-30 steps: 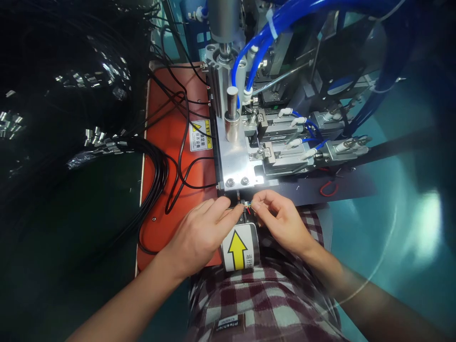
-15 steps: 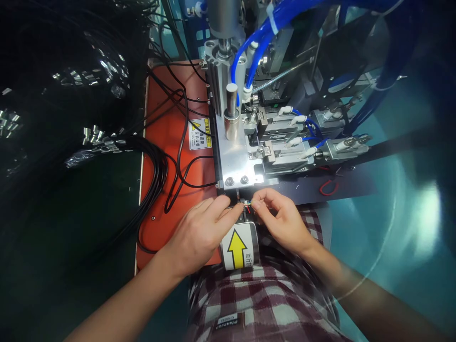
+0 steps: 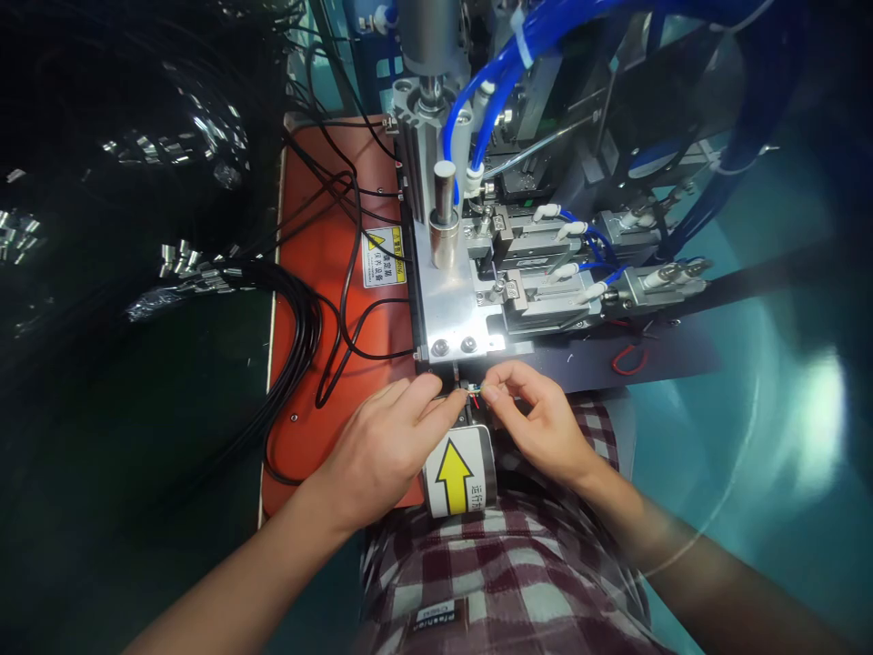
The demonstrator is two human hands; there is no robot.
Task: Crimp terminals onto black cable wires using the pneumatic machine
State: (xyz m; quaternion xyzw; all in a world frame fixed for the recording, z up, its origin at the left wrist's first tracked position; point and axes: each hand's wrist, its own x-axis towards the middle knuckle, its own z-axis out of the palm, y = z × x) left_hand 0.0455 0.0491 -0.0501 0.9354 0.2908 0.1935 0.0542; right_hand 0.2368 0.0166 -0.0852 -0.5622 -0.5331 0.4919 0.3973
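Thin coloured wires (image 3: 476, 392), one of them red, show in the small gap between my two hands. My left hand (image 3: 392, 437) is closed in a pinch at the left end of these wires, its thumb and forefinger pressed together. From the other side my right hand (image 3: 536, 414) pinches the wires between thumb and fingertips. Both hands are just in front of the machine's metal block (image 3: 454, 314), above a white label with a yellow arrow (image 3: 455, 473). Whether a cable runs on inside my left hand is hidden by the fingers.
An orange plate (image 3: 341, 364) lies to the left, crossed by black cables (image 3: 293, 337). Bundles of cables with shiny metal ends (image 3: 197, 259) are at far left. Pneumatic cylinders (image 3: 552, 296) and blue hoses (image 3: 546, 41) stand behind, right. A red wire loop (image 3: 628, 361) lies on the dark ledge.
Both hands keep their pinch and stay almost in place. The wires between the fingertips have shifted slightly, with a yellowish one showing more plainly now.
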